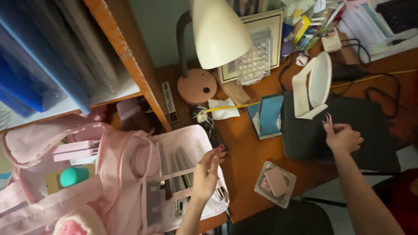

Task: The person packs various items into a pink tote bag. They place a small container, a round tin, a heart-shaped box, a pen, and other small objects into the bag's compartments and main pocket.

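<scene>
Left hand (pixel 208 170) resting with fingers spread and loosely open on the pink tool pouch (pixel 174 174), touching the rows of slim metal tools (pixel 180 163) tucked in its pockets, nothing clasped. Right hand (pixel 343 138) closed in a pinch on pink tweezers (pixel 328 118), tips pointing up, held over the black mat (pixel 348 130) and just right of the white folding mirror (pixel 314 85). Left of the mirror: a blue-edged card (pixel 270 114), a pink-based desk lamp (pixel 209 43); below the mirror, near the desk edge, a clear case with a pink pad (pixel 275 182).
</scene>
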